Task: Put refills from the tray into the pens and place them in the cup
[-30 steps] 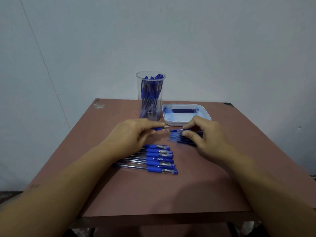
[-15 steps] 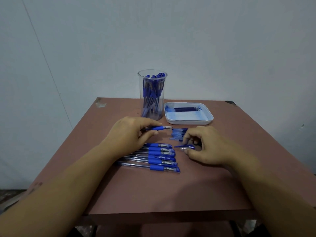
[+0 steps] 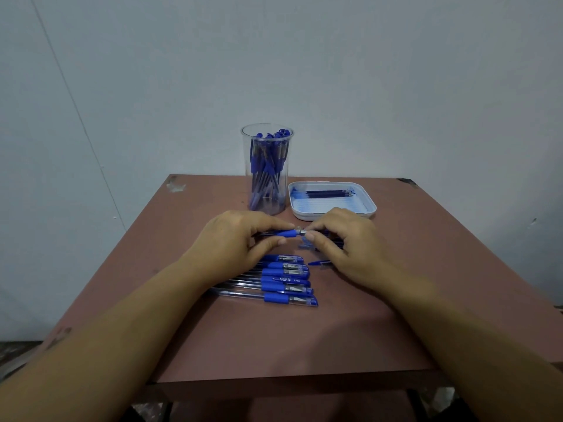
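- Head camera looks down on a matte, reddish-brown table (image 3: 274,345) with scuffed far corners, set against a plain pale wall (image 3: 335,71).
- Left hand (image 3: 240,239) grips a pen (image 3: 285,233) and holds it roughly level above the tabletop. The fingers curl over the slender barrel with the thumb underneath. The pen has a blue, rubbery-looking grip sleeve.
- Right hand (image 3: 344,242) meets it from the opposite side. Its thumb and forefinger pinch the pen's pale tip end, and the other fingers curl down toward the table.
- Beneath the right hand lies a small heap of blue and clear pieces (image 3: 304,246). It is mostly hidden, so I cannot tell what they are.
- A thin blue piece (image 3: 318,263) lies flat on the table just beside the near edge of the right hand.
- A row of pens (image 3: 283,280) lies side by side near the left wrist. They have clear narrow barrels and blue grips, with their tips to the right. One grip carries white lettering.
- A tall, clear cylindrical cup (image 3: 267,169) stands at the far middle of the table, crowded with blue pens leaning at slight angles.
- Just right of the cup sits a shallow white tray (image 3: 370,205) with rounded corners and a ribbed floor. A few thin dark refills (image 3: 329,194) lie lengthwise along its far side.
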